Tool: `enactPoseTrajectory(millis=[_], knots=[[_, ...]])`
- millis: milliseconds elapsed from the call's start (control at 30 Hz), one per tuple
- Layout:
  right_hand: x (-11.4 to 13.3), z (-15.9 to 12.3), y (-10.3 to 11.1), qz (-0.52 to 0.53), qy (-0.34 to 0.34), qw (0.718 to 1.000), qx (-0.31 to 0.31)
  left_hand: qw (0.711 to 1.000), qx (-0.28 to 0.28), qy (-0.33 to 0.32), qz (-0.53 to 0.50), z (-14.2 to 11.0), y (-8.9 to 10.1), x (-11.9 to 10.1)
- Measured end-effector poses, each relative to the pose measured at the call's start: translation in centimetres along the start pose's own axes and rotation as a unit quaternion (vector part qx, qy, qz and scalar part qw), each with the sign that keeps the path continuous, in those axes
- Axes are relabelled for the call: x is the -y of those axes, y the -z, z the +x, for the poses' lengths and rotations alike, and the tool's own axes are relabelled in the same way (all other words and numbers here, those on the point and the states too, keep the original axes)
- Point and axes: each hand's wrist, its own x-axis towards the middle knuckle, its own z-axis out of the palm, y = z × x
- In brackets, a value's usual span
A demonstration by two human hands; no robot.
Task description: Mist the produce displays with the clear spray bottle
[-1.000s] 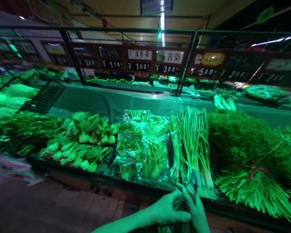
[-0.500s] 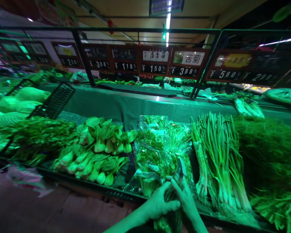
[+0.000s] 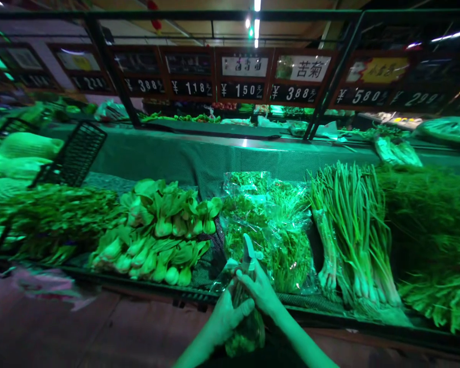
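Both my hands grip one clear plastic bag of leafy greens just in front of the produce counter. My left hand wraps the bag's neck from the left, and my right hand pinches its twisted top from the right. The bag's clear tip sticks up above my fingers. Right behind it lie more bagged greens on the display.
Bok choy is piled to the left and bundled green onions to the right, with dark leafy heaps beyond. The counter's front edge runs across. Black crates stand at back left. Price signs hang overhead.
My hands and the bag have shifted left along the counter, from in front of the green onions to in front of the bagged greens. The bag now hangs lower in my grip.
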Motion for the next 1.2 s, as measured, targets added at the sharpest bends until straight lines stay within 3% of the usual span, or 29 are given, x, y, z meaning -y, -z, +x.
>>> enactPoseTrajectory(millis=[100, 200, 400, 567, 667, 833, 1000, 1067, 1200], knots=[[-0.8, -0.5, -0.3, 0.006, -0.013, 1.0, 0.02, 1.0, -0.026, 0.013, 0.007, -1.1, 0.0, 0.2], [-1.2, -1.4, 0.5, 0.018, -0.008, 1.0, -0.001, 1.0, 0.005, 0.006, -0.005, -1.6, -1.1, -0.1], [-0.3, -5.3, 5.2, 0.031, -0.02, 0.991, -0.126, 0.995, 0.09, 0.035, 0.021, -1.1, -5.1, 0.7], [0.0, -9.3, 8.3, 0.099, -0.022, 0.97, -0.221, 0.993, 0.077, 0.06, 0.073, -0.1, -8.9, 0.7], [-0.8, -10.7, 9.7, 0.119, -0.012, 0.973, -0.198, 0.988, 0.114, 0.055, 0.092, 1.0, -11.3, -0.8], [-2.2, -11.8, 11.9, 0.057, 0.006, 0.979, -0.197, 0.964, 0.219, 0.144, 0.053, 2.1, -14.5, -2.1], [-2.2, -12.2, 11.7, 0.045, 0.011, 0.981, -0.187, 0.973, 0.193, 0.12, 0.034, 1.3, -14.2, -1.9], [-1.9, -11.9, 10.8, 0.048, 0.027, 0.989, -0.136, 0.974, 0.182, 0.121, 0.054, 1.1, -13.1, -2.6], [-1.8, -11.2, 7.9, 0.1, 0.031, 0.994, 0.026, 0.975, 0.155, 0.111, 0.115, 0.5, -10.2, -4.1]])
